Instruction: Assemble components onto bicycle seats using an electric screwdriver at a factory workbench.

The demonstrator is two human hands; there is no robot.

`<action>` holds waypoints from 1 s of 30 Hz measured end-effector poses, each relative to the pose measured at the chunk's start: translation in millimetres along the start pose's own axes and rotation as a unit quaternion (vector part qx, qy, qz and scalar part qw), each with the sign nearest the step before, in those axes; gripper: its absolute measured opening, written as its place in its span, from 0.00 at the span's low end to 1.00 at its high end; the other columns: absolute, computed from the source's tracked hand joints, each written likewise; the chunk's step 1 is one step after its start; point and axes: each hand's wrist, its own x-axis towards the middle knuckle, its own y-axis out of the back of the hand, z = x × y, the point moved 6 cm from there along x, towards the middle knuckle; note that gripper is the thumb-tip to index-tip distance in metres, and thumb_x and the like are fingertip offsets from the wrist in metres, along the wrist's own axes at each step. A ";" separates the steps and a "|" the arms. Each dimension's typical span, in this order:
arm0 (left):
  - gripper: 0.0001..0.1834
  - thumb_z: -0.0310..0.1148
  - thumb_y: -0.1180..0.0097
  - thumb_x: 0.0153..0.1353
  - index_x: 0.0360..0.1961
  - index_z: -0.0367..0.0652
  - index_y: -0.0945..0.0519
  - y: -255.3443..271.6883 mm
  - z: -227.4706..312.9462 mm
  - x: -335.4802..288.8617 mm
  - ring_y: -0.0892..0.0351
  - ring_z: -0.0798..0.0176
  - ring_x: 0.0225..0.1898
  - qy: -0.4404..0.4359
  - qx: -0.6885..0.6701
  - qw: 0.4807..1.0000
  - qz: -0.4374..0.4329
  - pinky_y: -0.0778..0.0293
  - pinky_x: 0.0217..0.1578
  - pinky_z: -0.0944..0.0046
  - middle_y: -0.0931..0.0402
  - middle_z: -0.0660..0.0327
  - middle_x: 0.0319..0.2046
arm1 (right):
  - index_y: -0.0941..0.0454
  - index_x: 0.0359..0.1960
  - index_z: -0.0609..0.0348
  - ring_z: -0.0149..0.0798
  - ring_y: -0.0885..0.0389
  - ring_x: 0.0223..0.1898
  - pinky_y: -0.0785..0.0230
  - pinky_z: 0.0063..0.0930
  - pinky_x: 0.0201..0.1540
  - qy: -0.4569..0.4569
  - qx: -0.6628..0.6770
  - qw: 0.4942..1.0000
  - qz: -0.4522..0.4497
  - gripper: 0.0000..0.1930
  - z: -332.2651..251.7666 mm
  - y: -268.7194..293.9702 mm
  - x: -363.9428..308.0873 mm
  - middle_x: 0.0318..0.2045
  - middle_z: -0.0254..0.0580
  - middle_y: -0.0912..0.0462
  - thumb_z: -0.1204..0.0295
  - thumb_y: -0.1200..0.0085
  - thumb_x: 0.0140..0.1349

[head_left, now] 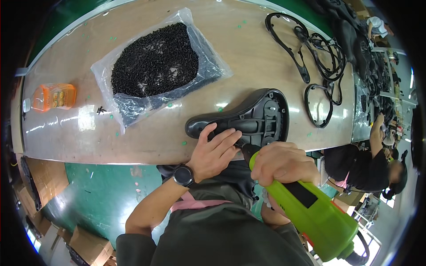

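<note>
A black bicycle saddle lies upside down near the table's front edge, its ribbed underside showing and its narrow nose pointing left. My left hand grips the saddle's near side, fingers resting over the edge, the thumb mostly hidden. In my right hand is a green electric screwdriver, fingers wrapped around its front part. The tool's dark tip points at the saddle's near edge, close to my left fingertips. Whether a screw sits at the tip cannot be made out.
A clear plastic bag full of black screws lies open beyond the saddle. An orange bottle and several loose screws are at left. Black saddle-shaped frames lie at right. Another person works farther right.
</note>
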 end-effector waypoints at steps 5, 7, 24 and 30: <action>0.07 0.30 0.36 0.56 0.31 0.43 0.23 -0.1 1.5 -2.5 0.23 0.58 0.57 0.004 -0.013 1.000 0.003 0.38 0.62 0.42 0.21 0.58 0.53 | 0.26 0.40 0.60 0.44 0.24 0.22 0.29 0.39 0.27 -0.042 0.038 0.998 0.035 0.14 -0.8 -3.0 -8.0 0.21 0.43 0.24 0.64 0.41 0.59; 0.06 0.30 0.37 0.57 0.31 0.43 0.23 1.8 -0.2 -0.4 0.23 0.58 0.57 -0.002 -0.015 1.000 0.010 0.38 0.62 0.41 0.22 0.58 0.54 | 0.26 0.40 0.61 0.43 0.25 0.23 0.29 0.39 0.27 -0.053 0.043 0.995 0.070 0.15 0.0 0.3 -8.3 0.21 0.45 0.24 0.66 0.40 0.56; 0.09 0.35 0.41 0.59 0.38 0.43 0.19 22.0 47.1 18.4 0.30 0.53 0.65 -0.085 -0.011 0.994 -0.070 0.42 0.64 0.30 0.21 0.56 0.50 | 0.28 0.40 0.58 0.40 0.22 0.15 0.30 0.31 0.20 -0.016 0.088 0.994 0.055 0.28 -53.2 18.1 -22.5 0.17 0.37 0.22 0.42 0.44 0.62; 0.17 0.39 0.35 0.58 0.43 0.40 0.19 18.7 64.5 14.3 0.35 0.52 0.69 -0.089 -0.001 0.981 -0.174 0.44 0.66 0.32 0.25 0.54 0.58 | 0.28 0.43 0.59 0.41 0.20 0.17 0.29 0.32 0.23 0.014 0.059 0.998 -0.034 0.25 -61.8 22.0 -35.7 0.19 0.39 0.22 0.46 0.44 0.64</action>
